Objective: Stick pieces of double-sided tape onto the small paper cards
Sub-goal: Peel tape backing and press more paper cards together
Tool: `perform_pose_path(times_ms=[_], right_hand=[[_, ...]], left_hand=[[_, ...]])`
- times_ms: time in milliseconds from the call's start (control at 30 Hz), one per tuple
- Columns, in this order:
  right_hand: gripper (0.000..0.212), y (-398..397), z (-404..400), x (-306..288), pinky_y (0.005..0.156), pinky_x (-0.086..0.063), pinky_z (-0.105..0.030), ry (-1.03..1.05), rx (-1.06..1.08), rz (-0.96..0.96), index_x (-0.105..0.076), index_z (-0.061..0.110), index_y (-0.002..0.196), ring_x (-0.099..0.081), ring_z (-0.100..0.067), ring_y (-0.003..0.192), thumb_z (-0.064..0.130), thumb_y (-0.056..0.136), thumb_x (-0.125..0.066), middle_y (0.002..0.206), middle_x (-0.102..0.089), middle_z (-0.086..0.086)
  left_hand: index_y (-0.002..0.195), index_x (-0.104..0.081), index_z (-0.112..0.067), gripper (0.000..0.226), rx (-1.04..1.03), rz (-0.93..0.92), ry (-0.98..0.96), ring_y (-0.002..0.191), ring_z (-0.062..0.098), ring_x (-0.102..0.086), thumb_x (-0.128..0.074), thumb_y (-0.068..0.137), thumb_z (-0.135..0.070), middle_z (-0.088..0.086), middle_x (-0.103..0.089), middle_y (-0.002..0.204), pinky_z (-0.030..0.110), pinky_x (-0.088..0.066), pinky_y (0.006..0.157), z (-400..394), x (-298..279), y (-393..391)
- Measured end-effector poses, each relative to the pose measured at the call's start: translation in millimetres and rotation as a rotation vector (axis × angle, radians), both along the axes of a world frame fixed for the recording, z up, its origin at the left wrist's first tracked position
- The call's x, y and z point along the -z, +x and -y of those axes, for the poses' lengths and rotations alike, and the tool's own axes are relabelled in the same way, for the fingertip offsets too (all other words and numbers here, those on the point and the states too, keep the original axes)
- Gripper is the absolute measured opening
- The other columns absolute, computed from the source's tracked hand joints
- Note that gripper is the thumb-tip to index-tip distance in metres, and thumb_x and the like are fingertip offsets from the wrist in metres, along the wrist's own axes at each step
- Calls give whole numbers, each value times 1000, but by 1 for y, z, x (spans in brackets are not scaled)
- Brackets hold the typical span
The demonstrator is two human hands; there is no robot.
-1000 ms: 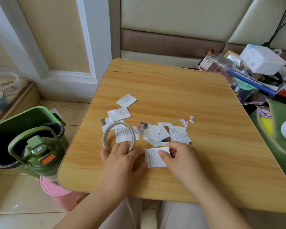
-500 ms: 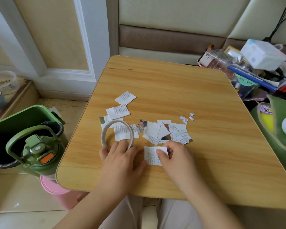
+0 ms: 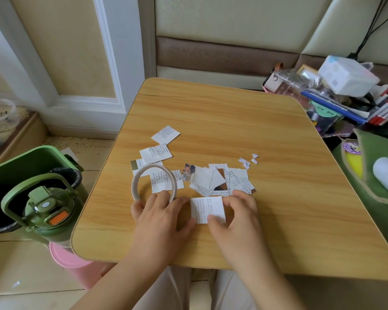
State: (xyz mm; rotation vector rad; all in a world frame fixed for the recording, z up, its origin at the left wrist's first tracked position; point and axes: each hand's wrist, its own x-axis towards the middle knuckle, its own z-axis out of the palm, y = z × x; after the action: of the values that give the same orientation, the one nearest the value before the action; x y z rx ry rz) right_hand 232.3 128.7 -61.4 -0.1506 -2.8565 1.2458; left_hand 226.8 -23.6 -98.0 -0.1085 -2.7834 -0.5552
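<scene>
Head view looks down on both hands at the near edge of the bench [image 3: 278, 135]. Her right hand [image 3: 238, 218] is curled over one small paper card [image 3: 207, 209], thumb on its near corner and fingers at its right edge, pinching it flat against the wood. That card lies between the two hands, touching both. Just across from it the left hand [image 3: 159, 218] grips the near arc of the tape roll [image 3: 154, 182], fingers hooked over the rim while the ring stands tilted on the bench.

Such a card looks feather-light and limp, thin printed paper that would skid on the smooth top or curl if lifted by one corner, so I'd judge pinning it at an edge, as she does, to be the safe hold. Tape of this kind should be sticky and floppy once pulled free; best taken by its loose end, though I cannot see where that end is from here. A roll that thin is stiff enough to hold by its rim.

Beyond the right hand's fingers sits a loose heap of cards [image 3: 220, 180], overlapping, one showing a photo. Beyond the left hand, past the roll, a few more cards [image 3: 159, 153] lie apart. Small white scraps [image 3: 248, 161] lie farther off to the right. Left of the left hand, off the bench, stands a green bottle [image 3: 47, 211].
</scene>
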Motion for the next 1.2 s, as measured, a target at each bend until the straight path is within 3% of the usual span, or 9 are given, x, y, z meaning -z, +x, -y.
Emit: perform_pose_path(times_ms=[133, 333, 467, 567, 667, 800, 867, 933, 1200], right_hand=[[23, -1, 3, -4, 83, -45, -10, -295, 40, 84, -58, 32, 91, -58, 8, 91, 13, 81, -66, 118, -53, 9], [16, -6, -5, -7, 73, -51, -25, -430, 82, 228, -64, 25, 94, -67, -10, 83, 18, 80, -68, 87, -72, 8], [7, -8, -6, -2, 64, -48, -20, -375, 92, 124, -63, 18, 79, -62, -4, 66, 15, 82, -69, 72, -69, 7], [21, -8, -5, -4, 53, -39, -13, -370, 84, 32, -58, 17, 65, -49, 1, 51, 11, 83, -69, 57, -58, 10], [21, -7, -9, -18, 53, -38, -13, -476, 65, -72, -60, 14, 65, -49, -2, 52, 9, 83, -69, 56, -60, 7], [13, -7, -13, -53, 59, -42, -21, -629, 2, -204, -64, 17, 70, -52, -9, 60, 22, 79, -72, 61, -63, -2], [7, -7, -12, -70, 64, -45, -25, -668, -50, -231, -67, 19, 74, -58, -14, 65, 26, 75, -67, 71, -69, -10], [6, -5, -11, -81, 65, -48, -25, -691, -76, -256, -68, 20, 74, -61, -15, 67, 25, 74, -66, 73, -71, -9], [10, 3, -16, -94, 63, -50, -20, -712, -82, -308, -71, 25, 72, -64, -11, 65, 16, 77, -71, 72, -72, -5]], left_hand=[[96, -72, -28, 47, -4, 6, 1, 78, 21, -59, -45, 71, -56, -8, -52, 78, 34, -22, 74, 0, 1, 0], [94, -72, -25, 48, -13, 14, 10, 76, 22, -58, -45, 71, -56, -7, -50, 75, 36, -31, 74, -1, -2, 2], [95, -72, -25, 47, -10, 37, 23, 76, 22, -57, -47, 71, -56, -9, -46, 74, 37, -29, 75, 0, -7, 3], [94, -72, -25, 43, 1, 40, 72, 74, 21, -57, -59, 67, -54, -12, -38, 76, 38, -29, 75, 0, -11, 3], [94, -70, -32, 44, -38, 39, 326, 73, 5, -52, -50, 70, -63, -14, -44, 78, 29, -15, 80, 3, -34, 6], [79, -68, -39, 21, 0, 58, 773, 73, -4, -48, -56, 78, -57, -7, -50, 79, 23, -33, 77, 0, -81, 7], [79, -71, -34, 24, 68, 163, 1022, 70, 1, -48, -61, 80, -55, 10, -58, 84, 11, -37, 64, -4, -102, 4], [81, -71, -21, 29, 128, 224, 1243, 66, 2, -50, -67, 77, -49, 6, -60, 74, 7, -36, 58, -10, -114, 3], [75, -68, -7, 14, 205, 191, 1439, 54, -3, -53, -61, 86, -12, -11, -61, 57, 8, -41, 57, -23, -126, 6]])
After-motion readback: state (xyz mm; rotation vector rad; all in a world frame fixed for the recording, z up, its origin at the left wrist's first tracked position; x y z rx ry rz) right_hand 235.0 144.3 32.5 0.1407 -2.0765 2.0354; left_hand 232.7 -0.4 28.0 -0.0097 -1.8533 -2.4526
